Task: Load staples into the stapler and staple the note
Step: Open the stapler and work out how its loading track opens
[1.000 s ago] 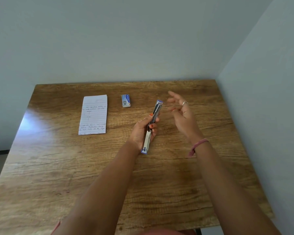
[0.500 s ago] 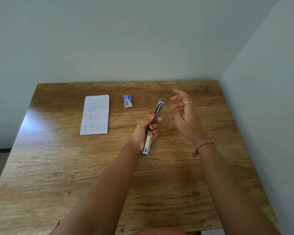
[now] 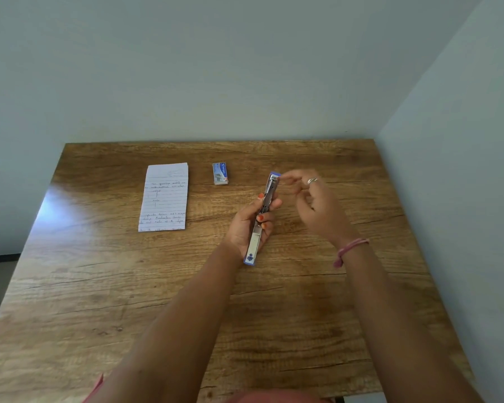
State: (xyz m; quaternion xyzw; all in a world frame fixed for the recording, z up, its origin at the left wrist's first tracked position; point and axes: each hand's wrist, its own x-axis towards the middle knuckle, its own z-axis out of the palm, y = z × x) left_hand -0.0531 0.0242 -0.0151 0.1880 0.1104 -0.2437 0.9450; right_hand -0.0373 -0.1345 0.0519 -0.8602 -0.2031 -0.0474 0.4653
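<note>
Fingers of left hand point(image 3: 249, 221) wrapped round stapler point(image 3: 262, 218), swung out flat above table point(image 3: 303, 301).
Right hand point(image 3: 314, 205) beside stapler's far end, fingers blurred, loosely curled, holding nothing visible. Note point(image 3: 164, 196) and staple box point(image 3: 220, 173) lying apart further left on table.

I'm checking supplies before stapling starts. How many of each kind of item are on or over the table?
Stapler: 1, gripped in the left hand
Staple box: 1
Handwritten note: 1
Total: 3
</note>
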